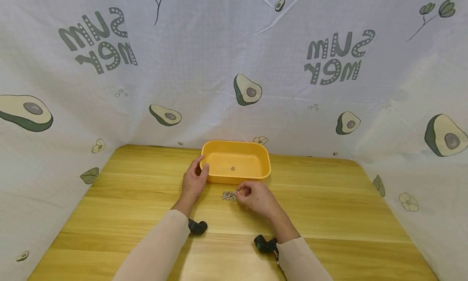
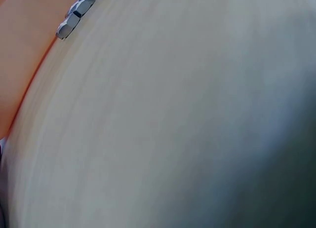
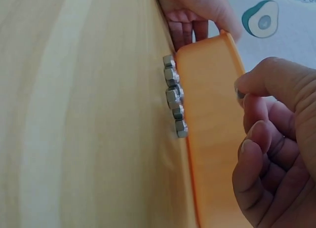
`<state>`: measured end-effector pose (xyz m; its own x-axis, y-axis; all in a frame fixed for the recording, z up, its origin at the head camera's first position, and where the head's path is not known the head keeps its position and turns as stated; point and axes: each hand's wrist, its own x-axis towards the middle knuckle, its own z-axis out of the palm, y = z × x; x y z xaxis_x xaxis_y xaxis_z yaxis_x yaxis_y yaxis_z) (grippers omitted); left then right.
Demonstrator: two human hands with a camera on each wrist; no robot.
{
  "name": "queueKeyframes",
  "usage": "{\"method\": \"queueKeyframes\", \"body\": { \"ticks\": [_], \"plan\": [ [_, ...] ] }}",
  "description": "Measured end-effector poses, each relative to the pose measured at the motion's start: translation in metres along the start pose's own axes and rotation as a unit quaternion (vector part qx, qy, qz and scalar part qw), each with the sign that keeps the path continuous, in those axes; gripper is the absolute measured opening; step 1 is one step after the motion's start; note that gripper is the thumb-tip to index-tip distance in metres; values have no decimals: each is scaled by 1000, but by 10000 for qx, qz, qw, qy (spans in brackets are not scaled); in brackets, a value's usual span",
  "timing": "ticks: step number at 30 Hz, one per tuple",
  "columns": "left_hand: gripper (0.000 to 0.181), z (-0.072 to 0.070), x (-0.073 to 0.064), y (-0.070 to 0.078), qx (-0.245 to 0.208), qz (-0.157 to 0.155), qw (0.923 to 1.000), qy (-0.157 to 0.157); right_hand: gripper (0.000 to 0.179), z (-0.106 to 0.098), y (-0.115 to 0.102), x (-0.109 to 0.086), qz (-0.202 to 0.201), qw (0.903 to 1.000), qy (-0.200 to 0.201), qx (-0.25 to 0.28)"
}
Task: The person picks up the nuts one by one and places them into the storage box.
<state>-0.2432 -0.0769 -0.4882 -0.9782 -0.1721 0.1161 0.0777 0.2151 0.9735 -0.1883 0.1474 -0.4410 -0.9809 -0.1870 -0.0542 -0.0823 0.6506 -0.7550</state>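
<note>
A yellow rectangular tray (image 1: pixel 237 179) stands on the table with one metal nut (image 1: pixel 232 168) on its floor. My left hand (image 1: pixel 195 179) holds the tray's left end, its thumb at the rim and fingers against the outer wall. Just in front of the tray lies a cluster of several hex nuts (image 1: pixel 228 197). Between the thumb and index finger of my right hand (image 3: pixel 281 134) a small metal nut (image 3: pixel 240 95) is pinched, mostly covered by the fingertips. The left wrist view catches only the tray's wall (image 2: pixel 24 45) and a few nuts (image 2: pixel 81 6); the left hand is barely visible there.
The wood-grain table (image 1: pixel 329 216) reaches a white avocado-print cloth (image 1: pixel 204 70) behind and at both sides. Dark devices (image 1: pixel 198 227) sit at the wrists, below the light sleeves (image 1: pixel 153 248).
</note>
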Motion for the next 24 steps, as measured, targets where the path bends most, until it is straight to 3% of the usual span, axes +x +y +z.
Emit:
{"method": "queueKeyframes", "body": {
  "ticks": [10,17,24],
  "plan": [
    [44,1,1,-3,-53,80,9999,-40,7,-10,-9,13,-371,9978,461,-306],
    [45,1,1,-2,-19,31,10000,-21,13,-22,-14,28,-309,9965,559,-545],
    [44,1,2,-2,23,2,10000,-5,14,-34,-12,45,-540,9931,796,-665]
  ]
}}
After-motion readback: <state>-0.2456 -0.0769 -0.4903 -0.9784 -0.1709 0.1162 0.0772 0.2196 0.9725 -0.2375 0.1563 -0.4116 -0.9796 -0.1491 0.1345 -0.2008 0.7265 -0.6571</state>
